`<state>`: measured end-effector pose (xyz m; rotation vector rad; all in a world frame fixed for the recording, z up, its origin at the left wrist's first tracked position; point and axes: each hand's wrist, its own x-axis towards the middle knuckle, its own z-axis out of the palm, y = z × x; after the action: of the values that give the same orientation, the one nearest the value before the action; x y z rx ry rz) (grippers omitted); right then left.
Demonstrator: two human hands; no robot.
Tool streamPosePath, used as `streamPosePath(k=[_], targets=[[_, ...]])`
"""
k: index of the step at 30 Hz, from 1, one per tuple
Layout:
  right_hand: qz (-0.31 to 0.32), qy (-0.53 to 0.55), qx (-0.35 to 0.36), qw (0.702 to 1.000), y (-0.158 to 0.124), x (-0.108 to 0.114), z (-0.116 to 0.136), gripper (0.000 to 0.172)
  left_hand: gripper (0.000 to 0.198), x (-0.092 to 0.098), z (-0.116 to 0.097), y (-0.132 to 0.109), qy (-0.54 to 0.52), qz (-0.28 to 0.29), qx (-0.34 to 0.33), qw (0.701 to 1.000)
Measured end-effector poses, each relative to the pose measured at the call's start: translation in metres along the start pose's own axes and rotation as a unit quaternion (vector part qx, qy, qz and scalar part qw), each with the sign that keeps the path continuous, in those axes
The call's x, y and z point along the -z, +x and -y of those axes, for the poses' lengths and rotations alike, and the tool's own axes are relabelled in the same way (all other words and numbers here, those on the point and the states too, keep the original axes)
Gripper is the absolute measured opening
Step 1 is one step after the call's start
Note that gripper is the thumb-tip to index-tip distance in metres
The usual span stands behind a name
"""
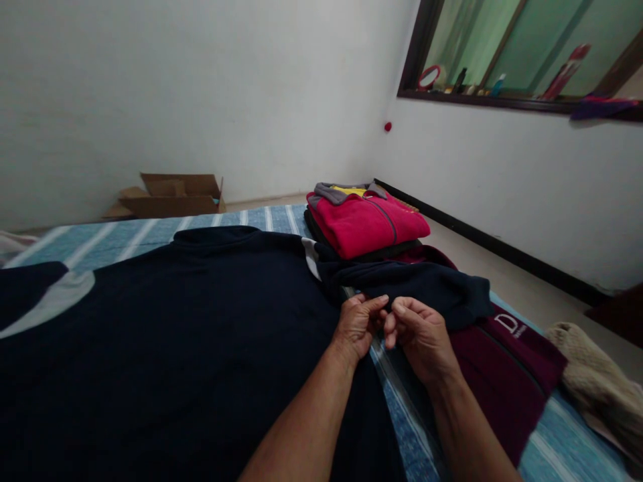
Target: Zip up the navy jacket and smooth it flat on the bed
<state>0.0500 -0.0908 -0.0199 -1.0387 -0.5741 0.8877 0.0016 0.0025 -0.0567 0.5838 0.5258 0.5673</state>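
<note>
Here are the bare hands, close together beside a spread dark navy fabric top with pale grey shoulder panels (211, 321). Taking the hands as the dial's centre, the top's body fills nine o'clock, its collar at ten, one sleeve (416, 284) running out through one to two.

Left hand (358, 323): fingers curled, thumb reaching towards the right. Right hand (422, 328): thumb laid near a bent forefinger, a narrow grip. Whether either grip has cloth in it, I cannot tell.

Now the crowding! At twelve, a folded bright pink fleece with a grey collar (359, 227) sits atop dark folded cloth, right behind the sleeve. At four, a maroon zipped garment with a white letter D (495, 381) lies partly under that sleeve. Just past three, a fluffy beige textile (587, 368) rests at the edge of the blue-and-white striped sheet (560, 435). Away at ten, a brown cardboard box (183, 206), flaps up; at one, a dark-framed window ledge carries a round red-rimmed mirror (429, 77).
</note>
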Motion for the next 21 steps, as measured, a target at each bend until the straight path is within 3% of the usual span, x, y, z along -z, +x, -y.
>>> streamPosePath(k=[10, 21], targets=[[0.031, 0.127, 0.004, 0.991, 0.001, 0.0, 0.002, 0.018, 0.034, -0.002, -0.004, -0.002, -0.001, -0.008, 0.0, 1.0], [-0.012, 0.245, 0.099, 0.964, 0.011, 0.02, 0.066, 0.023, 0.028, -0.003, -0.019, -0.002, 0.016, -0.075, -0.004, 0.997]])
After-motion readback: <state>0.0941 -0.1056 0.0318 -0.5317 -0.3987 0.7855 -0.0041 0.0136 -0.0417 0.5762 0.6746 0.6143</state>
